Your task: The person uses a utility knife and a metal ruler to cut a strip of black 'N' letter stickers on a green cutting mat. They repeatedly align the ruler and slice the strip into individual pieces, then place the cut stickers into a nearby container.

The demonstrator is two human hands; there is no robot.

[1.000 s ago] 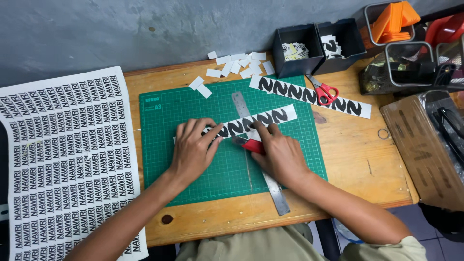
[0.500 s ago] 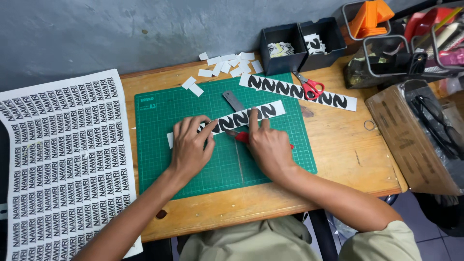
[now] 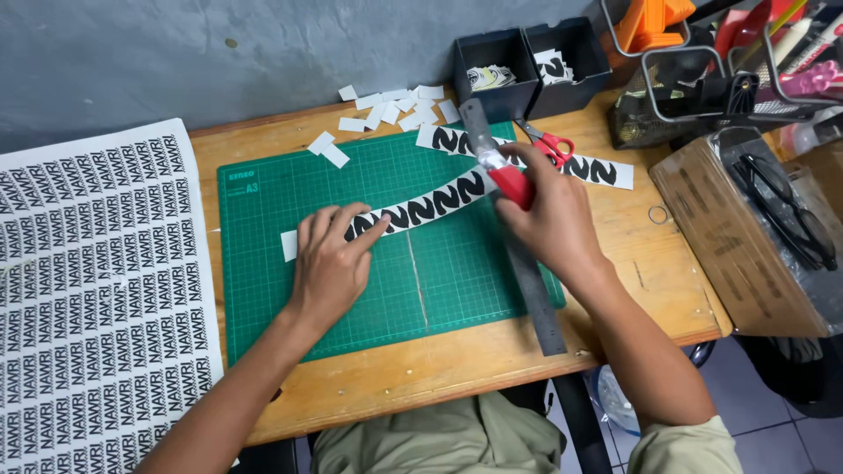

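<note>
View from above a wooden table (image 3: 667, 290), read left to right. At the far left, around 9 o'clock, a large white printed sheet (image 3: 97, 298) covered in rows of repeated black lettering hangs over the table edge. Next to it lies a green cutting mat (image 3: 263, 263). The left hand (image 3: 332, 263) rests flat on the mat near centre, fingers spread and pressing down the left end of a white paper strip (image 3: 413, 211) printed with bold black wavy shapes; the strip arcs up toward 1 o'clock. A faint cut line runs down the mat just right of that hand. The right hand (image 3: 553, 215), at about 2 o'clock from centre, is closed around a red-handled craft knife (image 3: 509, 183), its tip beside the strip's right end. A long steel ruler (image 3: 527, 281) lies under that hand, running from 12 toward 5 o'clock. Small white paper offcuts (image 3: 395, 107) are scattered at 12 o'clock, red-handled scissors (image 3: 549, 145) lie on a second printed strip (image 3: 606, 171), and two dark bins (image 3: 527, 61) sit behind. The step appears to be positioning between cuts; a further cut would seemingly call for the ruler squared across the strip and the strip held flat.
</note>
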